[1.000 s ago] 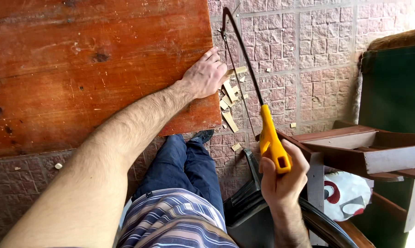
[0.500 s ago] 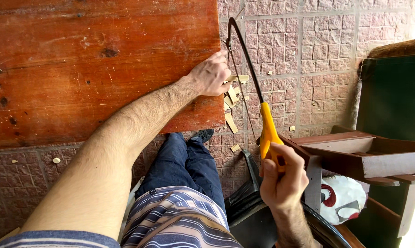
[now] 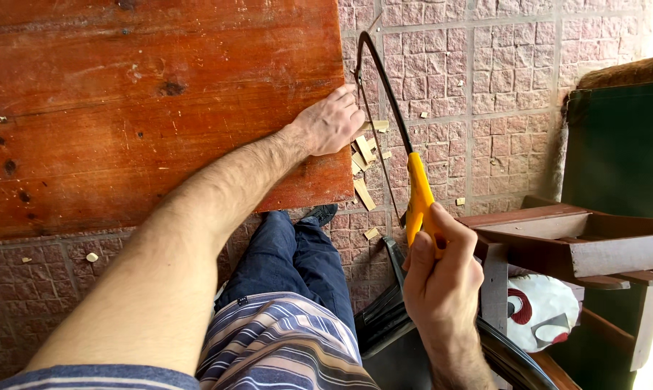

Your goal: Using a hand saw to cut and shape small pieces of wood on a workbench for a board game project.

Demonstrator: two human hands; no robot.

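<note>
Two bare hands work at the edge of a reddish-brown wooden tabletop [image 3: 160, 108], seen from above. A hacksaw [image 3: 395, 137] with a black bow frame and a yellow handle runs along the table's right edge, its thin blade close beside a small pale strip of wood [image 3: 375, 126] that sticks out past the edge. The right hand [image 3: 442, 271] has its fingers clenched around the yellow handle, low in the picture. The left hand [image 3: 334, 123] lies on the table's corner, fingers spread loosely and pressed down on the wood, with the fingertips at the edge near the pale strip; it grasps nothing that can be made out. Several pale wood offcuts [image 3: 364, 193] lie scattered on the pinkish paving stones [image 3: 485, 79] below the blade. The person wears blue jeans [image 3: 290, 260] and a striped shirt [image 3: 283, 347]. To the right stands a dark red wooden frame [image 3: 579, 238], with a white and red bag [image 3: 539, 310] beneath it.
</note>
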